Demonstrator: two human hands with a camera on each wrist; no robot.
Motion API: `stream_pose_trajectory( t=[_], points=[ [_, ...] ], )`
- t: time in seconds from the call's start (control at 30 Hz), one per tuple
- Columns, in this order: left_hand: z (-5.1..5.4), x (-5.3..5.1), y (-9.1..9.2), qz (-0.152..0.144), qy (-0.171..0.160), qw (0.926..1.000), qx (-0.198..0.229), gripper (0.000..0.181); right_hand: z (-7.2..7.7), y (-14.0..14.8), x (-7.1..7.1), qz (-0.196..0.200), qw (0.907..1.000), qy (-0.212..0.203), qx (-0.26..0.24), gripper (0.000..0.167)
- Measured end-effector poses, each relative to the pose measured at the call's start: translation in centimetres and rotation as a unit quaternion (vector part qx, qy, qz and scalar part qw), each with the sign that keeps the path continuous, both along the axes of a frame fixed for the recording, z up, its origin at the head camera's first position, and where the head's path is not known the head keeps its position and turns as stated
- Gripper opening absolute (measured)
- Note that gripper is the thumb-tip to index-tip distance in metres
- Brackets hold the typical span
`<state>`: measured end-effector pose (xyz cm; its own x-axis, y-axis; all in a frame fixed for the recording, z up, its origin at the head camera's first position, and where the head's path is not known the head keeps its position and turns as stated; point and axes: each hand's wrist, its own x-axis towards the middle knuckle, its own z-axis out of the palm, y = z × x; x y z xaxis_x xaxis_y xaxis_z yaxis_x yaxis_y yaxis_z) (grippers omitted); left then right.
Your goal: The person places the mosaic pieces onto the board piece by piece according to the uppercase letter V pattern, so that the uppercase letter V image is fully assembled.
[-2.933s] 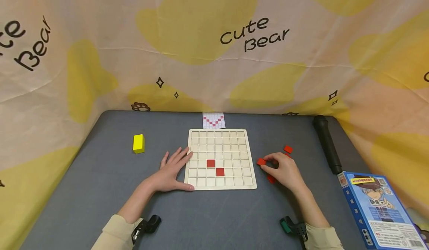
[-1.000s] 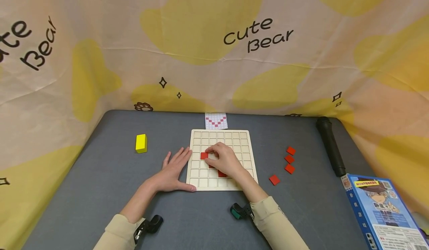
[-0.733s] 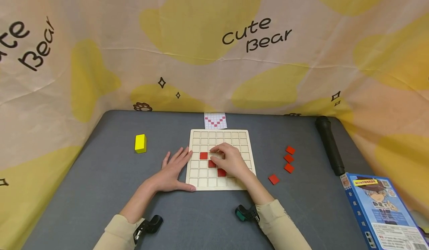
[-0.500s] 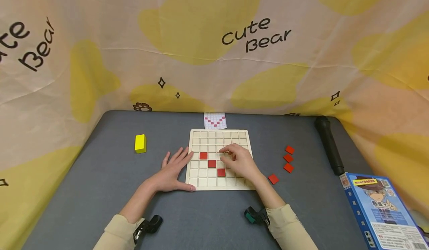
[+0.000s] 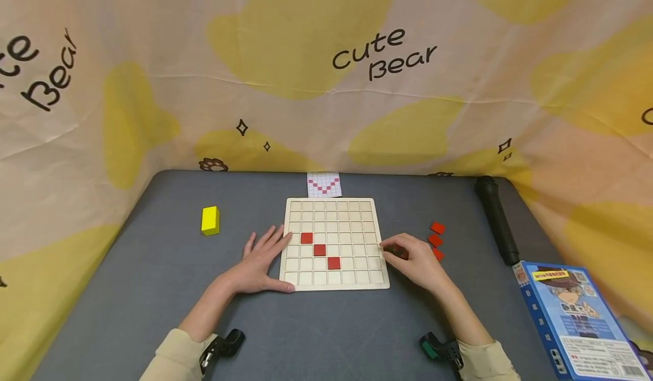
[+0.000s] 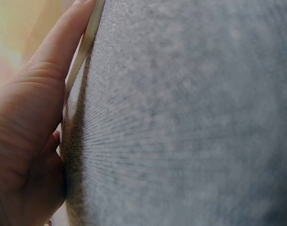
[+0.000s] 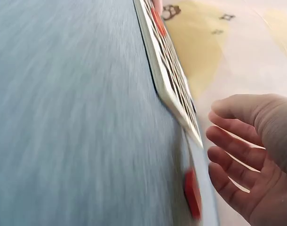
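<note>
A cream grid board (image 5: 357,216) lies mid-table, with three red square tiles set diagonally in its cells, the leftmost red tile (image 5: 306,238) being farthest back. My left hand (image 5: 262,262) rests spread at the board's left side, fingertips and thumb on its edge; the left wrist view has the thumb (image 6: 54,47) along the rim. Just off the right edge hovers my right hand (image 5: 415,259), fingers loosely bent, holding nothing. Beyond it lie loose red tiles (image 5: 437,228). Below that hand in the right wrist view is a red tile (image 7: 193,194), hidden in the head view.
A card with a pink V pattern (image 5: 324,185) lies behind the board. To the left stands a yellow block (image 5: 210,220). On the right are a black microphone-shaped object (image 5: 497,219) and a blue box (image 5: 581,313). A patterned cloth (image 5: 306,114) hangs behind the table.
My right hand has carried a red tile leftward into the board's grid, let it go, and moved back right past the board's edge. The left hand has stayed in place.
</note>
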<state>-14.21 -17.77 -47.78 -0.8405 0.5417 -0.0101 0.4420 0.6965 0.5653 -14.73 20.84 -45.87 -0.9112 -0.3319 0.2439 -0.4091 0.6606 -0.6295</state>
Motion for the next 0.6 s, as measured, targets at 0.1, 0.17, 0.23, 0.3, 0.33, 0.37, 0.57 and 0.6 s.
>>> stream_pose_trajectory(
  t=[0.1, 0.17, 0.23, 0.3, 0.33, 0.37, 0.57, 0.6],
  points=[
    [0.0, 0.0, 0.0, 0.000, 0.002, 1.0000, 0.001, 0.113, -0.1, 1.6, 0.7, -0.009, 0.9999, 0.004, 0.011, 0.018],
    [0.0, 0.0, -0.1, 0.000, 0.005, 1.0000, 0.003, 0.113, -0.2, 2.5, 1.1, -0.014, 0.9996, 0.009, 0.021, 0.019],
    [0.0, 0.1, -0.1, 0.000, 0.009, 0.9999, 0.007, 0.113, -0.3, 3.2, 1.5, -0.017, 0.9993, 0.015, 0.029, 0.019],
    [0.0, 0.1, -0.1, 0.000, 0.008, 1.0000, 0.006, 0.113, -0.3, 3.8, 1.8, -0.015, 0.9991, 0.017, 0.034, 0.019],
    [0.1, 0.1, -0.1, 0.000, 0.007, 1.0000, 0.004, 0.113, -0.3, 4.0, 2.0, -0.013, 0.9991, 0.017, 0.036, 0.020],
    [0.1, 0.1, 0.0, 0.001, 0.007, 1.0000, 0.006, 0.113, -0.3, 4.3, 2.1, -0.010, 0.9990, 0.019, 0.039, 0.020],
    [0.1, 0.1, 0.0, 0.003, 0.000, 1.0000, 0.000, 0.113, -0.4, 5.2, 2.8, 0.008, 0.9979, 0.031, 0.056, 0.023],
    [0.1, 0.1, 0.0, 0.003, -0.002, 1.0000, -0.003, 0.114, -0.5, 5.3, 2.9, 0.011, 0.9978, 0.030, 0.058, 0.024]
  ],
)
